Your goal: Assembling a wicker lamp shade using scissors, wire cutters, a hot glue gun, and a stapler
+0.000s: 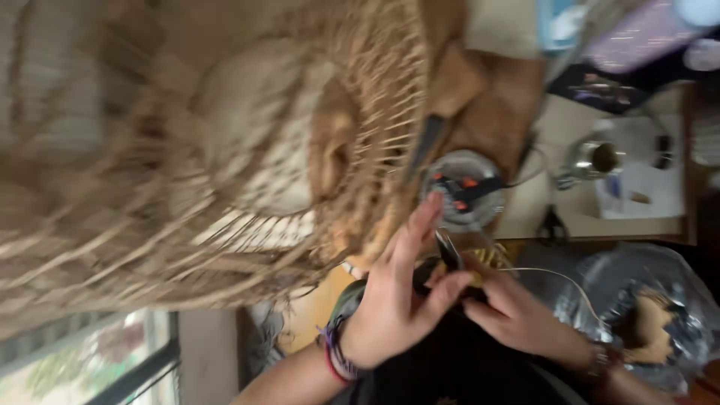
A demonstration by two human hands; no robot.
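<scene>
Soft daylight comes from the window (90, 360). Heavy motion blur smears the basket (210, 150). The hands are somewhat sharper, the background hazy.

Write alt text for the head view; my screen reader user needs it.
Two hands, the left hand and right hand, meet over a thin pale strand beneath a large blurred woven wicker frame. A cluttered table lies beyond.
</scene>
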